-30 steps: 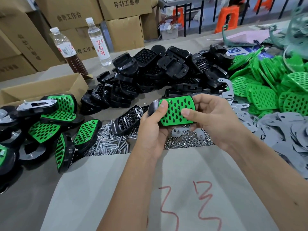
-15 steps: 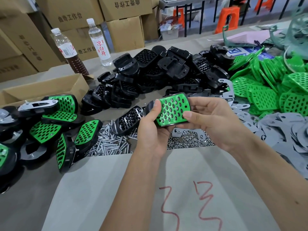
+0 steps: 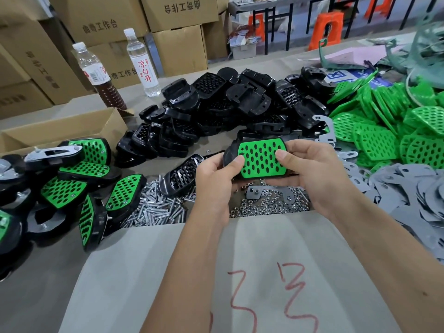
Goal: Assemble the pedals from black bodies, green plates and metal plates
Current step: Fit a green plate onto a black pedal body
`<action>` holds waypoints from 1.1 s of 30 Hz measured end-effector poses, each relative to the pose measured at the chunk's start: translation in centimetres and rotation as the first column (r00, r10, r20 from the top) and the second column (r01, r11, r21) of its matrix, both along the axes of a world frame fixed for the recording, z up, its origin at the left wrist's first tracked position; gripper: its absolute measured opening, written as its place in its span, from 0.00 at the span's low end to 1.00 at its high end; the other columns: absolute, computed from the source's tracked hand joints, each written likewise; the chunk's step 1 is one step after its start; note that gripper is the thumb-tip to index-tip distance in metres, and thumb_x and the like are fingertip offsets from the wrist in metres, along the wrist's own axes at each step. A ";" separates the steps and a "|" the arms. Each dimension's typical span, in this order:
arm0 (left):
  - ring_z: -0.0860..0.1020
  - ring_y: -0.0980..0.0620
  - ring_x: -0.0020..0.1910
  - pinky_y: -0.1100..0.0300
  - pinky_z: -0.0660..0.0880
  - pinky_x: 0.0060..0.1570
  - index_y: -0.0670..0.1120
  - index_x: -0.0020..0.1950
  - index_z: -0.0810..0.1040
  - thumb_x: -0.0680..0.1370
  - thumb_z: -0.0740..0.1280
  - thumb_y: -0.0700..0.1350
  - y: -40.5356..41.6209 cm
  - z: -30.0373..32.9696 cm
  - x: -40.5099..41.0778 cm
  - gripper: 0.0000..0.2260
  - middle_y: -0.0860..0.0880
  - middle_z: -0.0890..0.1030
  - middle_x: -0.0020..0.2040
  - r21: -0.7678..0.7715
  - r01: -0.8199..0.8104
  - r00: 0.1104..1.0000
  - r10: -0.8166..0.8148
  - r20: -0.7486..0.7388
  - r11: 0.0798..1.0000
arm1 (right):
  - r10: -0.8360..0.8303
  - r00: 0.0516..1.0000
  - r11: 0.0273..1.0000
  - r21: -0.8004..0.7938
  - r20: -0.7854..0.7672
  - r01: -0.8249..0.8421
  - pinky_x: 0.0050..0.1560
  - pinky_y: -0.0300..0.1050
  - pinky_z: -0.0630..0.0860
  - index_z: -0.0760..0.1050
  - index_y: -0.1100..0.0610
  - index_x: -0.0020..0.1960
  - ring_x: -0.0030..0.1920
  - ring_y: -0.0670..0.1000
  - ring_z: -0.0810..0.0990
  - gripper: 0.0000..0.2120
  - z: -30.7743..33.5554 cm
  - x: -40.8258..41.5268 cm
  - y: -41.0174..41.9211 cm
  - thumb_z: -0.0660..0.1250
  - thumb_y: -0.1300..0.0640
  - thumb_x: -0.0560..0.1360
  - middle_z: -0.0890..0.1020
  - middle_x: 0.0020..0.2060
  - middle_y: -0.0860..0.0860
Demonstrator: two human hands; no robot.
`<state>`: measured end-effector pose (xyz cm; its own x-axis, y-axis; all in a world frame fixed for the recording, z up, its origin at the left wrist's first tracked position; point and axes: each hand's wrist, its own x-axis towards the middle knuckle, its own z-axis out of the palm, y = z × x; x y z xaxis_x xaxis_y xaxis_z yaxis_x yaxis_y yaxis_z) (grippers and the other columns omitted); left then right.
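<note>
At the centre of the frame both hands hold one pedal (image 3: 260,159) above the table (image 3: 43,292); its green plate (image 3: 263,157) faces up, seated on a black body (image 3: 229,153) whose dark rim shows at the left end. The left hand (image 3: 216,180) grips the pedal's left end, thumb curled onto the green face; the right hand (image 3: 314,173) grips the right end, thumb pressed on the plate and fingers curled underneath.

Just below the hands lies a heap of nuts (image 3: 266,205) with a bent metal plate (image 3: 271,192) on top; to their left, a pile of screws (image 3: 153,209); a bare black body (image 3: 182,175) rests on the screws, its grid open upward. Behind the hands, across the upper middle, sprawls a heap of black bodies (image 3: 240,104); at the right edge, a heap of green plates (image 3: 389,126); lower right, grey metal plates (image 3: 413,188) overlap one another. At the left edge sit finished pedals (image 3: 96,179), some flat, some on edge.

An open carton (image 3: 64,131) stands behind the finished pedals; two bottles (image 3: 141,63) stand upright in the upper left, one clear, one with dark liquid at the bottom; stacked boxes (image 3: 177,27) fill the top left; orange stools (image 3: 326,27) show at the top right. A grey sheet (image 3: 240,272) with red marks (image 3: 293,292) covers the near table in the lower middle.
</note>
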<state>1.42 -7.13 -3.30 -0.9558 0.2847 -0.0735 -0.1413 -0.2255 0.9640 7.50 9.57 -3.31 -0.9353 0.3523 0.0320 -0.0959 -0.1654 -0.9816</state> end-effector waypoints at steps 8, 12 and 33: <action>0.88 0.43 0.49 0.49 0.85 0.47 0.40 0.54 0.84 0.83 0.65 0.33 -0.3 0.3 -0.2 0.08 0.41 0.88 0.50 0.011 -0.010 1.000 0.010 0.005 1.000 | 0.015 0.997 0.994 0.111 -0.077 -0.006 0.44 0.49 0.86 0.84 0.54 0.56 0.51 0.55 0.89 0.09 -0.1 0.1 -0.3 0.67 0.64 0.82 0.89 0.49 0.53; 0.87 0.46 0.49 0.54 0.84 0.45 0.40 0.55 0.84 0.83 0.65 0.34 -0.7 0.8 -0.4 0.08 0.41 0.88 0.51 0.114 -0.043 0.999 0.044 -0.007 0.993 | 0.040 0.986 0.992 0.126 -0.159 -0.020 0.45 0.51 0.87 0.84 0.53 0.56 0.52 0.53 0.88 0.09 0.0 0.2 -1.4 0.65 0.59 0.84 0.88 0.51 0.53; 0.88 0.47 0.41 0.52 0.84 0.42 0.42 0.50 0.82 0.83 0.65 0.41 -9.5 2.5 -4.2 0.07 0.44 0.88 0.44 0.530 -0.423 0.905 0.313 0.289 0.735 | -0.225 0.972 0.203 0.972 -0.073 0.121 0.71 0.58 0.58 0.66 0.50 0.78 0.75 0.56 0.62 0.39 2.1 -9.5 -9.7 0.76 0.39 0.72 0.71 0.72 0.52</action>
